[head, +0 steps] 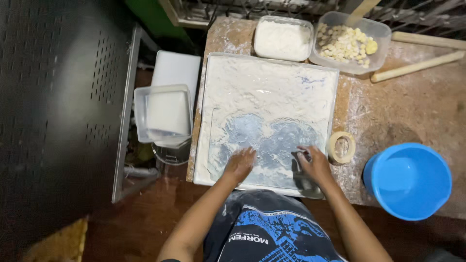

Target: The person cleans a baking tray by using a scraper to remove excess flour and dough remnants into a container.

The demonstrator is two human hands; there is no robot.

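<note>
A large square metal tray (213,87) dusted with white flour lies on the wooden table. The flour is rubbed thin in two patches near its front. My left hand (239,164) rests flat on the tray's floured front part, fingers together, holding nothing that I can see. My right hand (315,164) is at the tray's front right, closed on a small dark metal scraper (302,180) whose blade reaches over the tray's front edge.
Behind the tray stand a tub of flour (283,39) and a clear tub of pale dough pieces (349,42). Two wooden rolling pins (417,65) lie at the back right. A tape roll (342,147) and a blue bucket (409,179) sit right; stacked white tubs (167,114) left.
</note>
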